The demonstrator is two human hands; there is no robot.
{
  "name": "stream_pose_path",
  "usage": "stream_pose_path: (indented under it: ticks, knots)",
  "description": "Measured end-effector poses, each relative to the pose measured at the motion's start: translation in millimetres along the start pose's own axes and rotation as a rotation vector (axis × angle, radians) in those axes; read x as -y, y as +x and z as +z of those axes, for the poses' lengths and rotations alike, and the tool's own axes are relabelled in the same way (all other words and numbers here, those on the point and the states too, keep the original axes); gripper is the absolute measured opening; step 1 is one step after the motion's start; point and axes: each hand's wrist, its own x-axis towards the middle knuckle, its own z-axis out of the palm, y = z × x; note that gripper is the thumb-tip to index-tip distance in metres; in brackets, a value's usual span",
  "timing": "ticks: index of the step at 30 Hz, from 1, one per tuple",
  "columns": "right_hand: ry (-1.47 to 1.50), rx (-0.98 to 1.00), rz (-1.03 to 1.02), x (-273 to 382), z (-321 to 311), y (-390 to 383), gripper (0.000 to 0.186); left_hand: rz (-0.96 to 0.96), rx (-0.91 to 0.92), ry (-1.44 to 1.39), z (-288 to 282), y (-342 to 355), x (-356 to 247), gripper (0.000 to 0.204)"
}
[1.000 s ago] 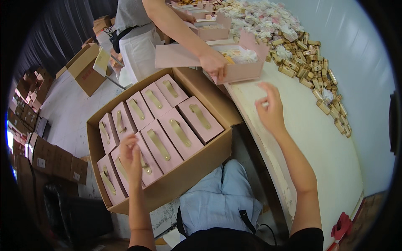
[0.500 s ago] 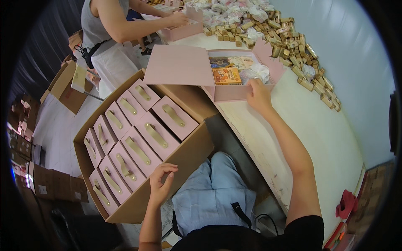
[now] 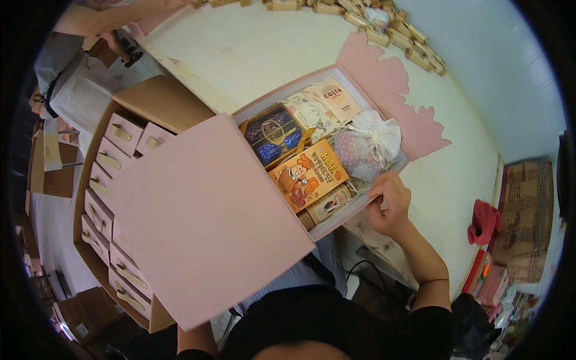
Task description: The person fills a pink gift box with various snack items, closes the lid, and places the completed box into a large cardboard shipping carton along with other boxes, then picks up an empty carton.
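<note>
A pink gift box is turned at a slant close in front of me, its wide lid folded open to the left. Inside lie an orange carton, a dark blue box with gold trim, a floral packet, a cream packet, a dotted white drawstring pouch and a small bottle or tube. My right hand is closed on the box's near right rim, fingers curled over the wall. The lid hides my left hand; only part of the left forearm shows below it.
A large cardboard carton of pink handled boxes stands at the left, partly under the lid. Gold-wrapped pieces lie along the far side of the white table. A co-worker's arm reaches in at upper left. Red ribbon lies at right.
The gift box has come nearer to me and turned, with my right hand still at its rim. My left hand has passed out of sight beneath the lid. The view has shifted.
</note>
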Motion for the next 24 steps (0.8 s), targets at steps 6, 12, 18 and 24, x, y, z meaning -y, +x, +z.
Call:
stream_pose_path:
  ticks: [6, 12, 18, 24]
  knots:
    - [0.176, 0.093, -0.058, -11.5, -29.9, -22.4, 0.025, 0.058, 0.281, 0.182, 29.6, 41.0, 31.8, 0.036]
    - [0.506, -0.194, 0.246, 2.9, -73.1, -19.5, 0.026, -0.166, 0.883, -0.241, 29.0, 70.1, 36.0, 0.019]
    - [0.141, 0.666, -0.141, 25.7, -81.0, 44.1, 0.030, -0.130, 0.822, -0.162, 8.5, 58.4, 26.5, 0.020]
    - [-0.252, 1.121, -0.044, 36.4, -71.8, 56.3, 0.033, -0.078, 0.779, -0.176, 20.7, 51.2, 33.8, 0.022]
